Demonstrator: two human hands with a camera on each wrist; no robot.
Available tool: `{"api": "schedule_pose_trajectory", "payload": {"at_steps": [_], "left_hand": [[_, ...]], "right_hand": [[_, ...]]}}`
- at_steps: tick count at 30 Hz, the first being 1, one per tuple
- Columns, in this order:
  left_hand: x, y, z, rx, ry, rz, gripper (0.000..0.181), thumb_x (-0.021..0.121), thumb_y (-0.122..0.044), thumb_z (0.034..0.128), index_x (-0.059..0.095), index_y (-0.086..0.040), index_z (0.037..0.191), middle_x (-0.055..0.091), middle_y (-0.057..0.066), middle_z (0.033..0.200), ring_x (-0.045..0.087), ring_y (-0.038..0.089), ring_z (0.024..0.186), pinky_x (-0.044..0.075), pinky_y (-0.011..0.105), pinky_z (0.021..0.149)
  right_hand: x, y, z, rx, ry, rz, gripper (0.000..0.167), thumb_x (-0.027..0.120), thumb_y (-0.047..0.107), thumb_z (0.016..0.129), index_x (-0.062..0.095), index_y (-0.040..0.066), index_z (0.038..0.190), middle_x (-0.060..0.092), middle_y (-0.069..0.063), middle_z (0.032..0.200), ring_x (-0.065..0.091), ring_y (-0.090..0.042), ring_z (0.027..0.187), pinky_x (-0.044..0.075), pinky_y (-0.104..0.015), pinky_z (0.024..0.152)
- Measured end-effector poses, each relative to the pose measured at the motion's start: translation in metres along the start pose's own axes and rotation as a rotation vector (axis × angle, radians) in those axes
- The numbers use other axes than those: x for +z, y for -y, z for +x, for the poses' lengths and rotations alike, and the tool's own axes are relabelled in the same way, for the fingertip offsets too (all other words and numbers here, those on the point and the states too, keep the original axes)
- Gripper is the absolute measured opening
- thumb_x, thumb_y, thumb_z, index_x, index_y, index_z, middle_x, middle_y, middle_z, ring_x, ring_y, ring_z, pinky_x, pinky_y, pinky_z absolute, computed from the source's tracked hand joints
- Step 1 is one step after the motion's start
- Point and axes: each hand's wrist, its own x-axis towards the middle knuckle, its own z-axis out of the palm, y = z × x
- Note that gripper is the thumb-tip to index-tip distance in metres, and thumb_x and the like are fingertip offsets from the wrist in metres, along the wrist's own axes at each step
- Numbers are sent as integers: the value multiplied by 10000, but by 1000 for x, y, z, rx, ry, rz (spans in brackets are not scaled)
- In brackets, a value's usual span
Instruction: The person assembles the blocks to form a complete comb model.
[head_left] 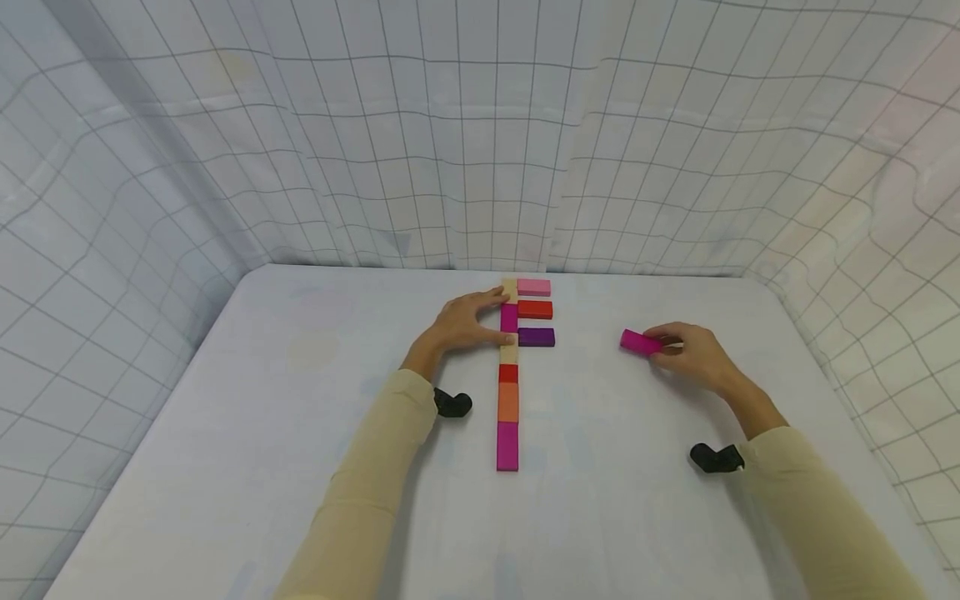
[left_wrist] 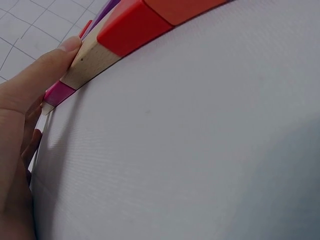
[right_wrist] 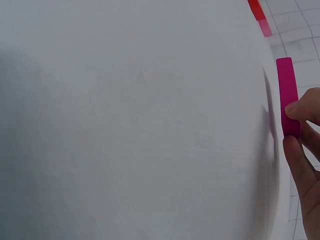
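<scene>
My right hand (head_left: 693, 354) pinches a magenta wooden block (head_left: 639, 342) between thumb and fingers. In the right wrist view that block (right_wrist: 287, 95) is above the table, its shadow apart from it. My left hand (head_left: 461, 321) spreads thumb and fingers along a column of blocks laid end to end. Its thumb (left_wrist: 65, 50) touches a bare-wood block (left_wrist: 92, 62); the fingertips reach another bare-wood block (head_left: 511, 287) at the far end. Between them lies a magenta block (head_left: 509, 317). Nearer come a red block (head_left: 508, 373), an orange block (head_left: 508, 402) and a magenta block (head_left: 507, 446).
Pink (head_left: 534, 287), red (head_left: 536, 310) and purple (head_left: 536, 337) blocks stick out sideways from the column's right side. The white table (head_left: 300, 467) is bounded by a hanging grid-patterned cloth (head_left: 450, 167). A black device (head_left: 453, 405) sits at the left wrist, another (head_left: 716, 458) at the right.
</scene>
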Motion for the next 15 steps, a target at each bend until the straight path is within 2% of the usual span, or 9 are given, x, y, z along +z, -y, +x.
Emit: {"api": "schedule_pose_trajectory", "payload": {"at_steps": [8,15], "left_hand": [[-1,-2,1,6,4,15,888,748,-587,840,438,-239,1596,280,-77,1680,235,255,1536,139,562,1227],[0,-1,1,-3,10,10,857,734,-582,858,445,-249,1592,281,-87,1678,238,251,1533,143,555,1227]], "right_hand": [[15,17,4,-83,8,26,377,702,-79,888,668,-97,1263,659,-235,1227,618,-387,1138,537,-462,970],[31,30,11,-146,40,46,381,725,-91,866,681,-94,1244,671,-220,1211,622,-382,1132,540,-460,976]]}}
